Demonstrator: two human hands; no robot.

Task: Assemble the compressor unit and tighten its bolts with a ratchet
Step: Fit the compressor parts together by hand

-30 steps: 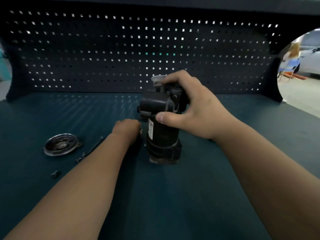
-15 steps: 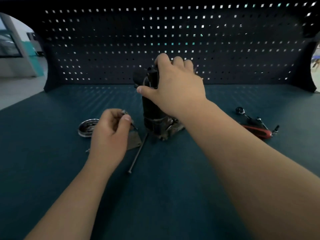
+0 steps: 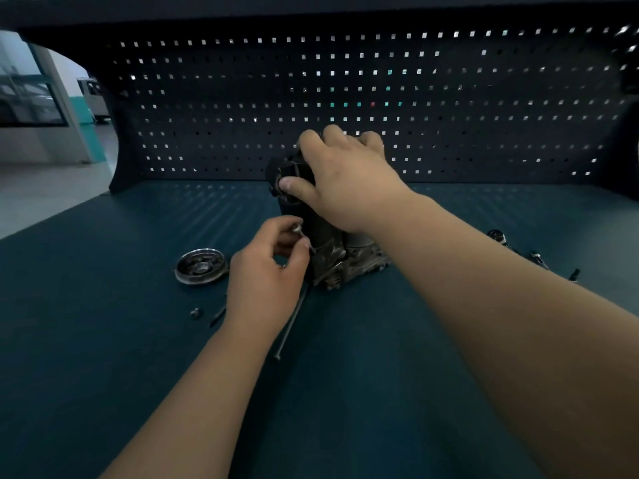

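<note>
On the teal counter, nearest, a long bolt is seen lying loose, with a small nut to its left. Just beyond, a short bolt is pinched by the left hand beside the upright compressor unit, which stands mid-counter and is gripped at its top by the right hand. A round plate lies to the left (the ratchet is half hidden on the right), before the pegboard.
</note>
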